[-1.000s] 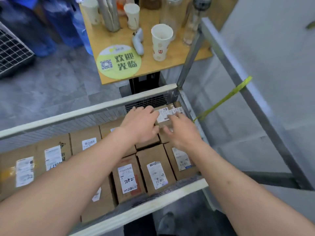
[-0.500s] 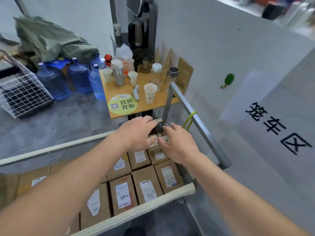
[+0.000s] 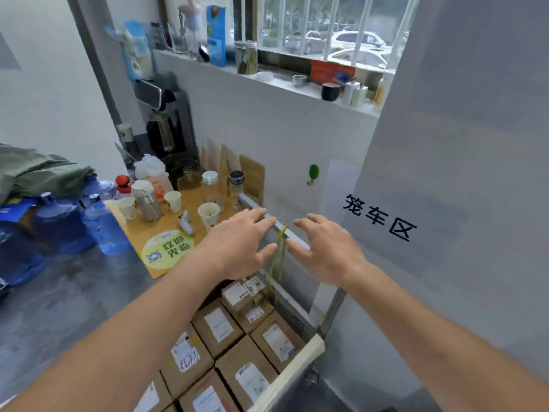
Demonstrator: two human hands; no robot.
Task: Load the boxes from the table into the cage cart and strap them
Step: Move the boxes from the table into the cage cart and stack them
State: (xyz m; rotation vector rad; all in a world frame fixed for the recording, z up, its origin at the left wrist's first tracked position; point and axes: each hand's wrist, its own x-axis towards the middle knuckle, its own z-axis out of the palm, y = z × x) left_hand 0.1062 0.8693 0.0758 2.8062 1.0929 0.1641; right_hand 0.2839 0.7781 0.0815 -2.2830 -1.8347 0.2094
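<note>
Several brown cardboard boxes (image 3: 246,370) with white labels lie packed side by side in the cage cart (image 3: 297,364) below me. A yellow-green strap (image 3: 280,251) is looped over the cart's grey top rail (image 3: 292,234) and hangs down into the cart. My left hand (image 3: 240,248) hovers just left of the strap with fingers spread and straight. My right hand (image 3: 323,251) hovers just right of it, fingers also spread. Neither hand holds anything.
A small wooden table (image 3: 160,230) with paper cups, bottles and a round green sticker stands beyond the cart. Blue water jugs (image 3: 101,224) sit on the floor at left. A white wall (image 3: 430,203) with black characters runs close along the cart's right side.
Both hands rose from the small box in the cart's far corner up to the top rail, either side of the strap. My view tilted upward.
</note>
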